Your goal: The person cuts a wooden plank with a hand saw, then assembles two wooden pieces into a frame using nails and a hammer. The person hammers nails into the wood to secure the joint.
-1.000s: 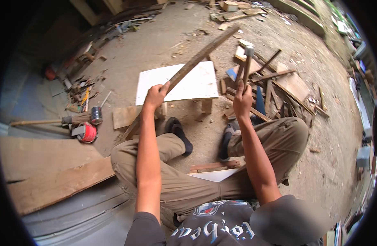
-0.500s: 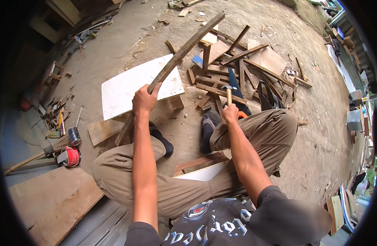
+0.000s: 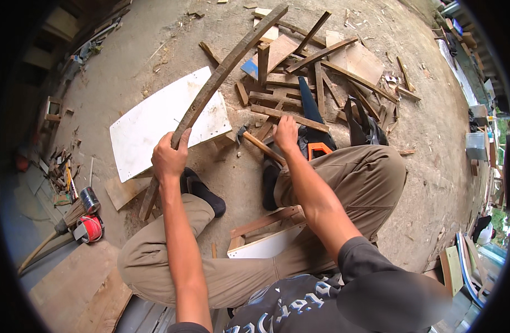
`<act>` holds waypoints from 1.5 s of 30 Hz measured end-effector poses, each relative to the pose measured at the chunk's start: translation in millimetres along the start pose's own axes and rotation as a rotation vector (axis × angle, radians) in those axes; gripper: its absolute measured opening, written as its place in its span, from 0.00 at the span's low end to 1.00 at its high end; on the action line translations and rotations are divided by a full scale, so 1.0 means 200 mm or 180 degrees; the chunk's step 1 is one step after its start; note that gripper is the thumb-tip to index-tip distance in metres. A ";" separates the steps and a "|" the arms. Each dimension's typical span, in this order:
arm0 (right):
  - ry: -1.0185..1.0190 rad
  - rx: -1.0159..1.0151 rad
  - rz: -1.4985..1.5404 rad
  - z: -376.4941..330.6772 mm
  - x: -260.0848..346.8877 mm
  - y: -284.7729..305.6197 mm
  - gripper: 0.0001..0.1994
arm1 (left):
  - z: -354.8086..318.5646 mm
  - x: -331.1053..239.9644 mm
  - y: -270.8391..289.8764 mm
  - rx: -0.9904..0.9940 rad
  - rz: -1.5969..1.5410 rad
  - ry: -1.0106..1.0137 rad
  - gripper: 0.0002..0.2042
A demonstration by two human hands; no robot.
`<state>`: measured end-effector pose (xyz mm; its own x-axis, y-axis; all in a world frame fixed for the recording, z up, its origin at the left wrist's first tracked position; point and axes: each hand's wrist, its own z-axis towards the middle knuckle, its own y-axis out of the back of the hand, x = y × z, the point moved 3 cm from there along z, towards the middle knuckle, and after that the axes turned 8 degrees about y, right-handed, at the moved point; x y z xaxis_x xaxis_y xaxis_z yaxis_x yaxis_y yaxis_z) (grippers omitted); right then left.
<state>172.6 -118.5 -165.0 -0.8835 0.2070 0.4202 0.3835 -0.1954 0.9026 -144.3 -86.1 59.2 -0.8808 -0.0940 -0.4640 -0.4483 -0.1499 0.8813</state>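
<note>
My left hand [image 3: 170, 157] is wrapped round a long, narrow wooden batten [image 3: 224, 69], which slants up over a white board [image 3: 160, 119]. Just above that hand, what looks like a nail [image 3: 177, 121] sticks out of the batten. My right hand [image 3: 286, 133] is beside the near edge of a wooden strip [image 3: 299, 119] in the scrap pile; its fingers are mostly hidden, so their grip is unclear. A hammer [image 3: 261, 146] rests by my right foot, outside the fingers, its handle end near my forearm.
Behind lies a pile of wood pieces [image 3: 321, 61] with a dark saw blade [image 3: 309, 100] and an orange handle [image 3: 320, 150]. A white-faced wooden frame [image 3: 266, 244] lies between my legs. At left are a red reel [image 3: 90, 228], a can [image 3: 89, 200] and a broom [image 3: 66, 222].
My right hand has let go of the hammer, which now lies lower by my foot. My left hand and the batten appear lower and farther left as the view shifted.
</note>
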 end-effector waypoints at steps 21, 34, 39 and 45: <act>0.1072 0.1735 0.2453 0.53 0.07 0.52 0.22 | 0.03 -0.19 0.43 -0.0460 -0.0282 -0.0032 0.28; 0.1740 0.0704 0.4063 0.34 1.13 1.08 0.22 | 0.14 -0.43 1.23 -0.1791 0.0354 -0.1283 0.21; 0.2459 0.0357 0.3146 0.09 1.54 1.04 0.16 | 0.10 -0.28 1.17 -0.2028 0.0518 -0.1310 0.19; 0.2688 0.0268 0.3260 0.08 1.62 0.93 0.20 | 0.10 -0.23 1.10 -0.1755 0.0182 -0.1219 0.21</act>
<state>-37.7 -73.5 140.7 -0.0705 -0.6577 0.7500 0.9595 0.1609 0.2313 -205.4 -95.2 277.1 -0.9383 0.2236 -0.2639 -0.3455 -0.6451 0.6816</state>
